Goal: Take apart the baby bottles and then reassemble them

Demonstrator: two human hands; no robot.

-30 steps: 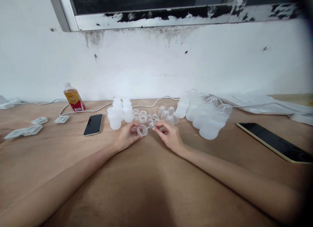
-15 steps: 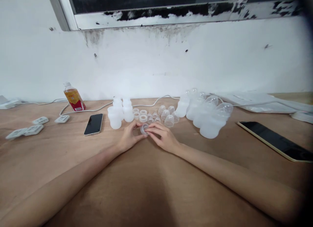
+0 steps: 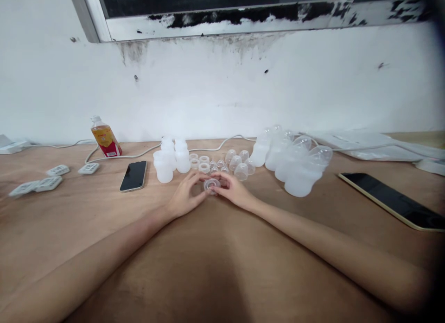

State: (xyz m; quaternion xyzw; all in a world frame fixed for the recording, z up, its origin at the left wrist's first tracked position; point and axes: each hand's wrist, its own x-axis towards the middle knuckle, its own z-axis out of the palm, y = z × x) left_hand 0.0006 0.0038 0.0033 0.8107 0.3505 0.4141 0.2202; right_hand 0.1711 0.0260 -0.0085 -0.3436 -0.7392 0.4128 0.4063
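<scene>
Between my two hands is a translucent bottle collar ring (image 3: 207,185), its open side facing me, with a clear piece like a nipple seated inside it. My left hand (image 3: 189,193) curves round its left side, thumb low and fingers behind. From the right, my right hand (image 3: 232,189) grips the same ring with thumb and fingertips. Just beyond lie several loose collar rings (image 3: 204,167), small clear nipples (image 3: 220,163) and clear dome caps (image 3: 240,171). The exact fit of the inner piece is too small to make out.
White bottle bodies (image 3: 164,169) stand left of the rings. Capped bottles (image 3: 298,186) cluster at the right. Phones lie on either side, one left (image 3: 133,176), one right (image 3: 389,200). A drink bottle (image 3: 107,140), a cable (image 3: 139,155) and plastic bags (image 3: 361,144) are near the wall.
The collar ring has shifted slightly right and turned its opening more toward me, with a clear piece now showing inside. My right fingers have moved from its rim to its right side.
</scene>
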